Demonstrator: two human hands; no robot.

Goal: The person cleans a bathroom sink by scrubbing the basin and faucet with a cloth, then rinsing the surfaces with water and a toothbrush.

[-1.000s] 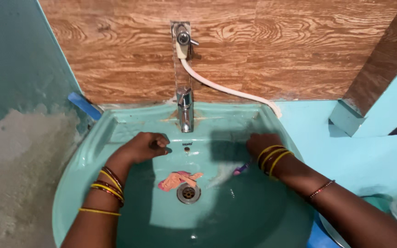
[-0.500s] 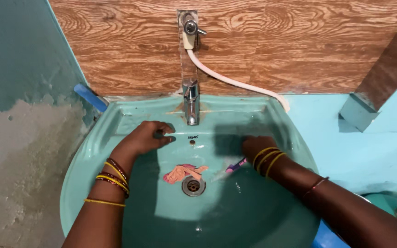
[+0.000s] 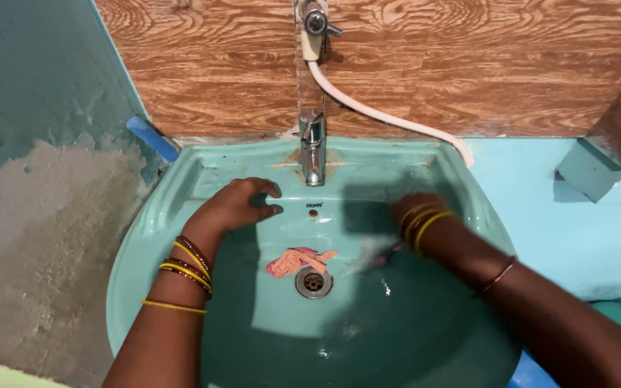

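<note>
Left hand (image 3: 235, 205) rests loosely open on the sink (image 3: 181, 187) wall at ten o'clock, right hand (image 3: 407, 208), grip blurred beyond telling, scrubs at two o'clock; best use short, firm strokes toward the drain (image 3: 314, 282).

My left hand (image 3: 235, 205) lies palm down, fingers (image 3: 267, 190) loosely curled and pointing right, its wrist ringed with yellow and dark bangles (image 3: 188, 264). My right hand (image 3: 411, 208) is blurred, fingers hidden from me, wrist bent inward. Both forearms reach forward, angled toward each other.
</note>
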